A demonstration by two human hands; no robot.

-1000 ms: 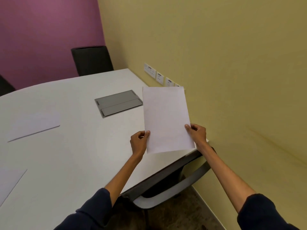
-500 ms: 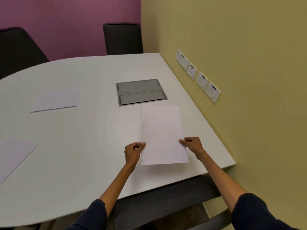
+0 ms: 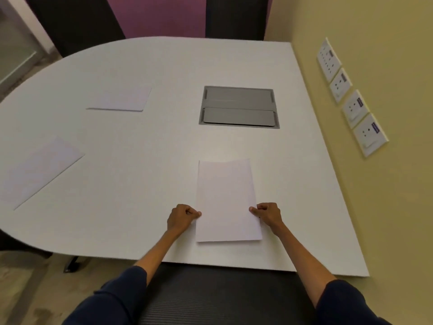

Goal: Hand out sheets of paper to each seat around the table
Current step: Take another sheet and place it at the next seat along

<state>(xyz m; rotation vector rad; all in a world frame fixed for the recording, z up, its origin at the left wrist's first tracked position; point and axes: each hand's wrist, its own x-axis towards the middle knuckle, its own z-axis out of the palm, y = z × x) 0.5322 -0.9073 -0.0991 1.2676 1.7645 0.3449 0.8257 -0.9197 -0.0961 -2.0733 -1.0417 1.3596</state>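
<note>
- A white sheet of paper (image 3: 226, 202) lay lengthwise on the white surface (image 3: 145, 174), close to the near edge and to the right of the middle.
- The left hand (image 3: 181, 219) was curled closed, thumb and fingers pinching the sheet's left edge near its lower corner.
- The right hand (image 3: 267, 213) was curled the same way, pinching the right edge at about the same height.
- The sheet's far edge looked slightly lifted or wavy; whether the whole sheet rested flat could not be told.
- 2 other sheets were on the surface: 1 at the far left (image 3: 39, 168), angled, and 1 farther back (image 3: 121, 98), left of the middle.
- A grey cable hatch (image 3: 239, 106) was set into the surface beyond the held sheet, well apart from it.
- A dark chair back (image 3: 225, 299) sat just below the near edge, between the 2 navy sleeves (image 3: 112, 299).
- 4 wall sockets (image 3: 351, 97) lined the yellow wall on the right.
- 2 dark chairs (image 3: 234, 17) stood at the far side, against a purple wall.
</note>
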